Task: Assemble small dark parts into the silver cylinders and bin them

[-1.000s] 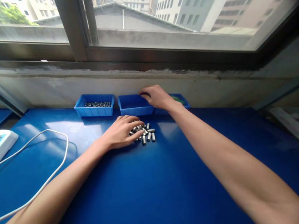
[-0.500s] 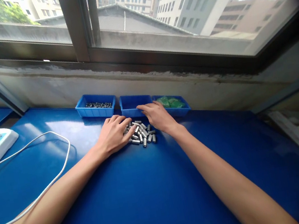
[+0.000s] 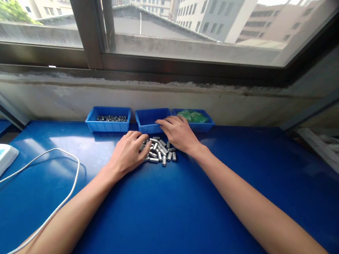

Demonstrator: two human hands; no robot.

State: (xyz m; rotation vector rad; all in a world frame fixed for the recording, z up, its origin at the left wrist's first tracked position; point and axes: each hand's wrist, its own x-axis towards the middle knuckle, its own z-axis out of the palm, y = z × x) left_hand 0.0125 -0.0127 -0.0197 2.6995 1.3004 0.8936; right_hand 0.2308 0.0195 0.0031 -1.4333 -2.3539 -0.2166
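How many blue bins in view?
3, in a row along the wall: left bin with small metal parts, middle bin behind the metal pile, right bin with green pieces. The right hand partly covers the last two.

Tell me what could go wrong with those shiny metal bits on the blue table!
The loose, short, silvery metal pieces might scatter if the person's left grip, partly covering the pile in this view, nudges too hard. The thin white cable, crossing over the bare left forearm, could snag when that arm moves.
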